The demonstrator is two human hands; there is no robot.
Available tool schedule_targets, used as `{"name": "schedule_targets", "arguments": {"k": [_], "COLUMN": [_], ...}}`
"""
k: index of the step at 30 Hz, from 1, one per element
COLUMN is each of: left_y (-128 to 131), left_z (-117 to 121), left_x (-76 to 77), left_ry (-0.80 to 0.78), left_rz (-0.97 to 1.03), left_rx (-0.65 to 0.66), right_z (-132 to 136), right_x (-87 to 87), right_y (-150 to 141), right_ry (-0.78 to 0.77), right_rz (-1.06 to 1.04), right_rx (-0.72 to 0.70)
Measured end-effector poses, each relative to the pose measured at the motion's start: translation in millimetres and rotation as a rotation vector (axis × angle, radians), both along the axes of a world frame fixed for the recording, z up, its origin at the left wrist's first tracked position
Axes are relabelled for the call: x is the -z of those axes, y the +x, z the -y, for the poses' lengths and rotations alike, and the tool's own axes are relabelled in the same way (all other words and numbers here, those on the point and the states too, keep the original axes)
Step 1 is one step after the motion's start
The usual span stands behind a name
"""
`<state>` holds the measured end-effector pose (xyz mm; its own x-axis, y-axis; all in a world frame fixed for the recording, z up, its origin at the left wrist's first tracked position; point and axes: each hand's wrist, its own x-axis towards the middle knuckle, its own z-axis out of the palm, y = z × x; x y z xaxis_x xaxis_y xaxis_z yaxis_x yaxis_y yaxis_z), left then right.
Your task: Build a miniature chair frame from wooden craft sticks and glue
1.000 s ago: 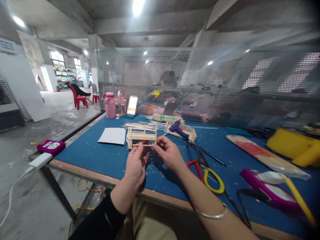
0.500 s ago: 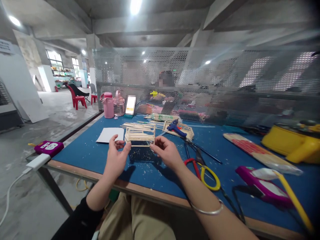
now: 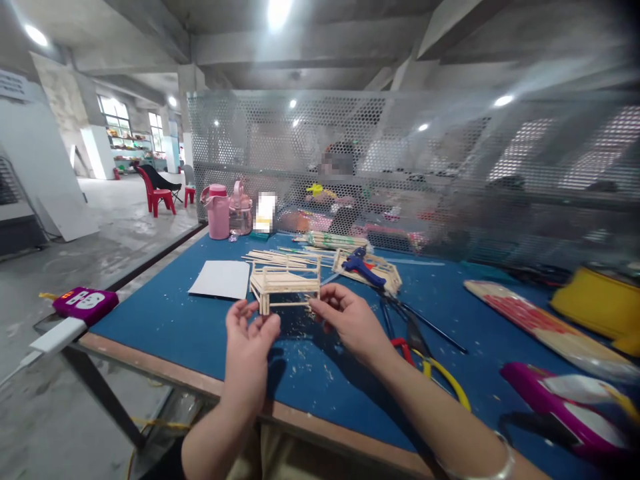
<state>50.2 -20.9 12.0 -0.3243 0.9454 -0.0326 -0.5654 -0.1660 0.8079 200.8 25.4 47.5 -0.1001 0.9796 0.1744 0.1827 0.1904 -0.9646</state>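
A small stick-built wooden model (image 3: 285,283), shaped like a miniature bench or bed with rails and legs, is held up over the blue table (image 3: 165,327). My left hand (image 3: 250,340) is at its near left leg, fingers curled with thumb and fingertips around the leg's lower end. At the other end, my right hand (image 3: 350,320) pinches the model's right side between thumb and fingers. Behind the model lie loose thin wooden sticks (image 3: 275,259). A white sheet or board (image 3: 220,279) rests to its left.
A blue glue gun (image 3: 364,267) lies on another stick frame (image 3: 393,279). Right of my hand are yellow-and-red-handled cutters (image 3: 450,383), a bagged stick bundle (image 3: 540,320) and a purple device (image 3: 560,407). A pink jug (image 3: 218,212) stands before the perforated metal screen (image 3: 400,167).
The model has turned and tilted, so its top slats and left legs show more. My left hand has moved lower, to the leg's end. The camera view has shifted slightly.
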Motion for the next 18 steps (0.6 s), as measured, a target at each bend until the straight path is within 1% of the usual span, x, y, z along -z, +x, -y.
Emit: {"name": "schedule_targets", "arguments": {"k": [2, 4, 6, 8, 10, 12, 14, 16, 18], "left_y": [11, 18, 21, 22, 23, 23, 23, 23, 22], "left_z": [6, 6, 3, -1, -3, -4, -3, -2, -1], "left_x": [-0.8, -3.6, -7.1, -10.2, -12.8, -14.7, -15.8, -15.6, -13.9], "left_ry": [-0.035, -0.017, -0.004, -0.018, -0.029, -0.037, -0.062, -0.093, -0.107], "left_rz": [0.143, 0.214, 0.269, 0.324, 0.372, 0.410, 0.448, 0.488, 0.522], "left_rx": [0.176, 0.287, 0.286, 0.244, 0.207, 0.186, 0.184, 0.193, 0.207], "right_z": [6, 13, 20, 25, 24, 15, -4, -31, -60], "right_x": [-1.3, -1.0, 0.1, 0.5, -1.5, -6.3, -13.0, -19.0, -22.5], "right_y": [-3, -6, -8, -7, -1, 11, 30, 53, 77], "right_ry": [-0.048, -0.074, -0.083, -0.081, -0.073, -0.042, 0.022, 0.107, 0.170], "right_rz": [0.004, 0.010, 0.016, 0.016, 0.027, 0.074, 0.181, 0.367, 0.670], "right_rx": [-0.013, -0.035, -0.062, -0.078, -0.062, -0.010, 0.079, 0.233, 0.405]}}
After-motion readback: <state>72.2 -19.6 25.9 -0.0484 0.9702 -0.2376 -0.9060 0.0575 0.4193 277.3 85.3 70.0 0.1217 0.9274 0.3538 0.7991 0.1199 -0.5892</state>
